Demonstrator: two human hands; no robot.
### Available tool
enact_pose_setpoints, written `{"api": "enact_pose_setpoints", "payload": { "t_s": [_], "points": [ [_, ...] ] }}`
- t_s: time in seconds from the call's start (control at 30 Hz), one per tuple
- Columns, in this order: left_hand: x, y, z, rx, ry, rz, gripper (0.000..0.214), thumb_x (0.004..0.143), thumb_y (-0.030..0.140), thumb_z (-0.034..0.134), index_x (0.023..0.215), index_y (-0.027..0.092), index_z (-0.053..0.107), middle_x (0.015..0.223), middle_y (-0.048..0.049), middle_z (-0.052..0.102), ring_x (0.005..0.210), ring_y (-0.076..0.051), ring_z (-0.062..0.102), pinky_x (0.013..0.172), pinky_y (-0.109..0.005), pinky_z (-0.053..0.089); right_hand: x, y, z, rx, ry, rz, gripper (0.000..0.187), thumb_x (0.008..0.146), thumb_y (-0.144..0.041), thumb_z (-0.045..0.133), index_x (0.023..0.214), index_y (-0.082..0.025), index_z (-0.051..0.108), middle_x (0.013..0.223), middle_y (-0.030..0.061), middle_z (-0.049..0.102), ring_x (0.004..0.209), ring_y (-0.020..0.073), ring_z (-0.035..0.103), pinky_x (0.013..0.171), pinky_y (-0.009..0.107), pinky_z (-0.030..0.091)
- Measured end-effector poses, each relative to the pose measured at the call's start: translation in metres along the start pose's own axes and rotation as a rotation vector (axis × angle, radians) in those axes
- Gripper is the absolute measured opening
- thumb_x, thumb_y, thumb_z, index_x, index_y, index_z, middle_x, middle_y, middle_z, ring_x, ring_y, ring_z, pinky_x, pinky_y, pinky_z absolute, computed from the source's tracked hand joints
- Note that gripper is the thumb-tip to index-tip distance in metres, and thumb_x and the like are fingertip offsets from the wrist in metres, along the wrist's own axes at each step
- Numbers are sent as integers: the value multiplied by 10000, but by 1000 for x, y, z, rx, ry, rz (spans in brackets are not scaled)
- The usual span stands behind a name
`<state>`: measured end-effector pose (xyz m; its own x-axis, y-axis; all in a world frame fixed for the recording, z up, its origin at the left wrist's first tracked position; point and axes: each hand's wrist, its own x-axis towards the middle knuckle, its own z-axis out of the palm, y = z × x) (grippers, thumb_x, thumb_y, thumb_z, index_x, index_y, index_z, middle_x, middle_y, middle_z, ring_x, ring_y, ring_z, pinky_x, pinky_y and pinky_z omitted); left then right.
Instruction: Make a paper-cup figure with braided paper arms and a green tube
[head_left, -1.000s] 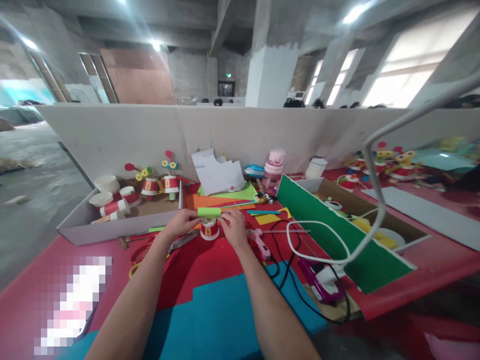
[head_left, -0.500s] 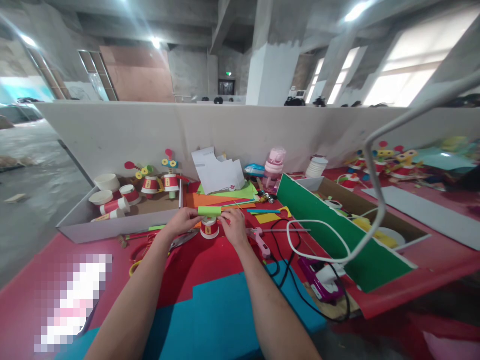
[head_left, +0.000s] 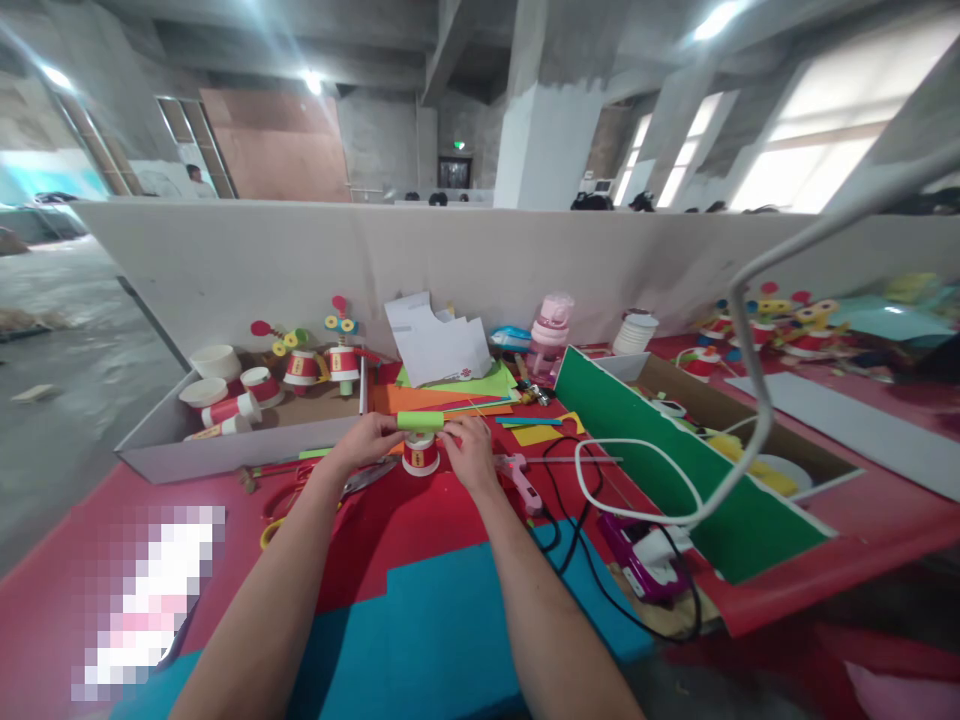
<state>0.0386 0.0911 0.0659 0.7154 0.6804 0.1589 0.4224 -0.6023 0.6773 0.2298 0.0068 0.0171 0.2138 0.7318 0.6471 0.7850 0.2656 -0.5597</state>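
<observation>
Between my two hands is a light-green paper roll point(head_left: 421, 421), held level just above an upturned red-and-white paper cup point(head_left: 421, 455). The fingers of my left hand point(head_left: 373, 438) pinch its left end. My right hand point(head_left: 468, 448) pinches the right end. Whether the roll touches the cup's top, I cannot tell. Scissors point(head_left: 367, 478) lie by my left wrist, partly hidden by the forearm. Just right of my right hand rests a pink hot glue gun point(head_left: 521, 483) with a glue stick in its back.
A white box point(head_left: 247, 453) at the left holds several paper cups and finished cup figures. Coloured paper strips and white card point(head_left: 435, 340) lie behind my hands. At the right stand a green-sided box point(head_left: 660, 455), a purple power strip point(head_left: 645, 560) and a white curved tube point(head_left: 750, 380).
Both hands keep the green roll in nearly the same place above the cup. Far at the back left, a person has come into view behind the partition.
</observation>
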Motion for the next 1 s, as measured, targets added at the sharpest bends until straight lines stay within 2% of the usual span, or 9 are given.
{"api": "enact_pose_setpoints", "payload": {
  "t_s": [0.17,0.4,0.73,0.83,1.0],
  "points": [
    [1,-3,0,5,5,21,313,801,357,510,647,114,633,505,47,388,505,-80,315,466,-187,259,0,0,-1,-2,-16,7,133,870,-221,584,788,-227,689,905,47,654,906,215,564,933,402,381],
    [1,2,-2,8,5,53,305,806,341,511,694,111,675,539,30,498,533,-92,392,508,-190,318,1,-3,-2,-9,-13,10,126,864,-213,586,795,-228,690,918,48,653,926,216,564,933,397,381],
    [-1,7,-4,-20,6,45,324,810,373,520,715,112,685,545,27,504,539,-97,392,513,-197,314,1,-6,-5,-12,-13,1,141,872,-215,574,797,-231,692,916,52,653,927,217,564,922,397,386],
    [-3,11,-8,-20,6,46,344,826,402,516,759,111,687,562,31,488,545,-93,378,518,-197,303,2,-8,-7,8,8,-7,145,886,-236,565,828,-226,697,921,55,652,934,215,563,918,387,390],
    [-5,14,-13,-10,50,34,388,832,458,513,681,113,605,543,51,372,525,-78,316,491,-194,252,3,-10,-10,37,46,-7,137,889,-241,567,860,-210,698,922,60,653,924,214,564,900,372,409]
  ]
}}
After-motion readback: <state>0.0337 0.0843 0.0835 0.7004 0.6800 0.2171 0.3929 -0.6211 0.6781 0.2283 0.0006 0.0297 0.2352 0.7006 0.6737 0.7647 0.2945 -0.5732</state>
